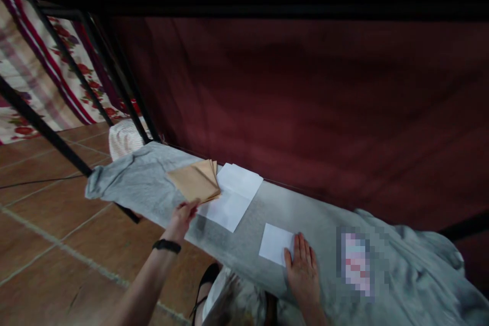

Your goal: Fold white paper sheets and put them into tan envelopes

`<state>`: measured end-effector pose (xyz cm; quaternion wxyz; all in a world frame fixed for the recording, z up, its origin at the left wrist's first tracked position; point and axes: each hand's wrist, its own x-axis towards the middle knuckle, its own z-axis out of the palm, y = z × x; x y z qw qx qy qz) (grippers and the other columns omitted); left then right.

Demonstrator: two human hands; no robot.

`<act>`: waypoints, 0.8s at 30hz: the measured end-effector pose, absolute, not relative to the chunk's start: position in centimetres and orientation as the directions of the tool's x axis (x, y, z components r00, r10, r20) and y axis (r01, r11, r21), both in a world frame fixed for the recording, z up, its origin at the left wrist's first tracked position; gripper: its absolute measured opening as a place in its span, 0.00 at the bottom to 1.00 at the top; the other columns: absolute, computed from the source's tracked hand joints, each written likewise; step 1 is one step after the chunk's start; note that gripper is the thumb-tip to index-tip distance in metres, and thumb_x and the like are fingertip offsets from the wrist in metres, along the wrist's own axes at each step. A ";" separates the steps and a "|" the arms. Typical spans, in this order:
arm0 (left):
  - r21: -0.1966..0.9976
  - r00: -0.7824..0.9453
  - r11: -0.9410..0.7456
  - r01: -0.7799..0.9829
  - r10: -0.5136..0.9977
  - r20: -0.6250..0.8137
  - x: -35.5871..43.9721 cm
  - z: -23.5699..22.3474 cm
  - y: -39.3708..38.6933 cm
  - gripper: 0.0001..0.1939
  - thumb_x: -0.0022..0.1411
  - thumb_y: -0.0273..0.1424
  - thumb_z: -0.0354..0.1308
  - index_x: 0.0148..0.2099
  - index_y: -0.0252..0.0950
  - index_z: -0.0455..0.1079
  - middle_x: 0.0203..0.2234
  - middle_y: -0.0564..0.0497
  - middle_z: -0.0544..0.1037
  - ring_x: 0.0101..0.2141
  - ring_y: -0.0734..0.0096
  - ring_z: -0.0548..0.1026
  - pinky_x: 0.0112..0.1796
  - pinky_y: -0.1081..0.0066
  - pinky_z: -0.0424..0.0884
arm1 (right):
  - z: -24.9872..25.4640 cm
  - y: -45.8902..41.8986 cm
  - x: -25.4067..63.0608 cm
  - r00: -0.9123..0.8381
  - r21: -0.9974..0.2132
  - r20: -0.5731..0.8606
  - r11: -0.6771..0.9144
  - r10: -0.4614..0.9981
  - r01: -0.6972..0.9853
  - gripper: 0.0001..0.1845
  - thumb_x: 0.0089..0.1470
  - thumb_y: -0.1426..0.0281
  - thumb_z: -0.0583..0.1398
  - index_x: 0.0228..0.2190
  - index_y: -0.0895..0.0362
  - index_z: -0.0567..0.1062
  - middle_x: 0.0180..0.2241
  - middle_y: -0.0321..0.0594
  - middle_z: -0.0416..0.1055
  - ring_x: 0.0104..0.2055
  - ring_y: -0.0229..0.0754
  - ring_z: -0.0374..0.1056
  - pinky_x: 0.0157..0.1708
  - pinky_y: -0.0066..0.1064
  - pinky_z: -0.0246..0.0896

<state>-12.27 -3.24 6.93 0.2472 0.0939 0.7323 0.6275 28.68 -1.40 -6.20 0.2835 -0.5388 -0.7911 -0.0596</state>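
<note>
My left hand (186, 212), with a dark band on its wrist, reaches to the near edge of a small fanned stack of brown envelopes (196, 178). Its fingers are closed on that edge; how many envelopes are between them I cannot tell. Partly beneath the stack, creased white paper sheets (235, 196) lie on the grey cloth. My right hand (303, 270) rests flat, fingers stretched out, over the right edge of a folded white paper (275, 244). That paper lies flat on the cloth.
Grey cloth (324, 219) covers the long narrow surface and bunches up at both ends. A blurred-out pinkish item (357, 265) lies to the right. Dark metal bars (49, 132) stand at the left, and a dark red curtain (305, 112) hangs behind. Tiled floor (49, 244) shows below.
</note>
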 end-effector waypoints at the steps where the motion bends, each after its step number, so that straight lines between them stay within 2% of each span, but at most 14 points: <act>1: 0.954 -0.811 0.213 -0.212 0.506 -0.293 -10.1 6.4 -3.9 0.11 0.50 0.27 0.67 0.25 0.35 0.65 0.19 0.53 0.74 0.19 0.74 0.71 0.20 0.75 0.64 | -6.2 -1.3 28.6 -0.255 -0.213 0.501 0.404 0.827 0.890 0.28 0.67 0.59 0.46 0.59 0.58 0.71 0.64 0.55 0.63 0.66 0.57 0.59 0.63 0.56 0.54; 3: 0.924 -0.695 0.254 -0.286 0.609 -0.382 -5.2 5.0 -5.4 0.09 0.50 0.27 0.69 0.27 0.33 0.70 0.21 0.50 0.77 0.19 0.74 0.72 0.20 0.76 0.66 | -5.9 -1.1 28.6 -0.229 -0.237 0.480 0.377 0.847 0.895 0.31 0.68 0.58 0.46 0.60 0.64 0.70 0.65 0.58 0.61 0.67 0.57 0.58 0.64 0.56 0.53; 4: 0.883 -0.585 0.265 -0.387 0.670 -0.458 -2.6 4.1 -6.1 0.08 0.51 0.28 0.69 0.29 0.33 0.71 0.22 0.50 0.78 0.20 0.75 0.72 0.20 0.77 0.66 | -5.5 -1.1 28.5 -0.208 -0.264 0.469 0.361 0.859 0.894 0.32 0.68 0.58 0.46 0.60 0.65 0.69 0.65 0.59 0.61 0.68 0.57 0.57 0.65 0.55 0.52; 7: 0.782 -0.400 0.249 -0.572 0.748 -0.530 4.7 2.0 -8.2 0.12 0.48 0.33 0.73 0.28 0.35 0.72 0.22 0.52 0.78 0.20 0.78 0.71 0.21 0.78 0.65 | -3.8 -1.8 27.7 -0.209 -0.428 0.433 0.404 0.877 0.809 0.30 0.68 0.57 0.45 0.58 0.62 0.72 0.65 0.53 0.62 0.69 0.54 0.55 0.66 0.54 0.50; 9: 0.764 -0.379 0.221 -0.606 0.765 -0.522 8.5 1.2 -9.2 0.17 0.42 0.35 0.76 0.26 0.35 0.71 0.21 0.54 0.77 0.21 0.79 0.71 0.22 0.79 0.65 | -2.4 -2.8 26.5 -0.191 -0.647 0.347 0.381 0.918 0.660 0.30 0.67 0.55 0.46 0.59 0.56 0.72 0.63 0.48 0.66 0.66 0.50 0.60 0.65 0.48 0.55; 10: 0.781 -0.392 0.201 -0.591 0.775 -0.496 10.0 1.0 -9.6 0.18 0.40 0.36 0.77 0.26 0.35 0.72 0.21 0.54 0.77 0.21 0.79 0.71 0.22 0.79 0.65 | -1.8 -3.4 25.8 -0.160 -0.764 0.268 0.310 0.950 0.566 0.29 0.65 0.53 0.49 0.59 0.54 0.72 0.62 0.46 0.68 0.63 0.49 0.63 0.63 0.45 0.59; 12: 0.794 -0.367 0.197 -0.575 0.805 -0.466 12.2 0.9 -10.2 0.20 0.38 0.38 0.78 0.29 0.34 0.74 0.22 0.54 0.78 0.22 0.79 0.71 0.24 0.79 0.64 | -0.7 -4.4 24.5 -0.155 -0.938 0.073 0.120 0.985 0.324 0.28 0.62 0.51 0.53 0.56 0.51 0.74 0.54 0.43 0.75 0.54 0.49 0.72 0.53 0.40 0.69; 13: 0.793 -0.344 0.202 -0.575 0.820 -0.458 13.0 0.9 -10.4 0.21 0.39 0.38 0.78 0.31 0.34 0.75 0.23 0.54 0.79 0.22 0.79 0.71 0.24 0.79 0.64 | -0.3 -4.8 24.0 -0.191 -0.980 -0.017 0.021 0.982 0.197 0.26 0.61 0.51 0.54 0.53 0.50 0.75 0.49 0.42 0.78 0.48 0.49 0.75 0.46 0.39 0.72; 15: 0.759 -0.282 0.225 -0.611 0.834 -0.474 13.9 0.9 -10.9 0.21 0.39 0.38 0.79 0.33 0.33 0.76 0.25 0.53 0.79 0.23 0.79 0.71 0.25 0.79 0.65 | 0.2 -5.2 23.6 -0.196 -0.994 -0.110 -0.107 0.974 0.025 0.23 0.56 0.51 0.57 0.45 0.52 0.79 0.39 0.40 0.80 0.39 0.49 0.75 0.39 0.38 0.72; 18: 0.655 -0.200 0.245 -0.714 0.826 -0.527 14.1 0.7 -11.5 0.19 0.43 0.35 0.78 0.34 0.33 0.76 0.25 0.53 0.79 0.23 0.79 0.72 0.26 0.78 0.67 | 0.6 -5.3 24.1 -0.215 -0.970 -0.183 -0.212 0.959 -0.120 0.17 0.47 0.54 0.62 0.35 0.52 0.79 0.32 0.39 0.80 0.35 0.49 0.74 0.37 0.39 0.71; 22: 0.566 -0.126 0.275 -0.777 0.813 -0.569 13.9 0.6 -11.8 0.13 0.52 0.32 0.73 0.36 0.34 0.74 0.24 0.54 0.77 0.22 0.77 0.72 0.25 0.77 0.68 | 0.9 -5.5 25.2 -0.336 -0.929 -0.231 -0.310 0.913 -0.203 0.14 0.42 0.60 0.64 0.33 0.51 0.79 0.31 0.37 0.79 0.32 0.47 0.72 0.34 0.38 0.69; 24: 0.559 -0.104 0.310 -0.769 0.802 -0.588 14.1 0.5 -12.0 0.11 0.55 0.32 0.72 0.36 0.34 0.74 0.24 0.54 0.76 0.22 0.77 0.72 0.25 0.77 0.68 | 0.9 -5.5 25.5 -0.317 -0.934 -0.237 -0.305 0.918 -0.187 0.12 0.43 0.60 0.64 0.32 0.51 0.79 0.29 0.37 0.78 0.30 0.46 0.71 0.33 0.37 0.68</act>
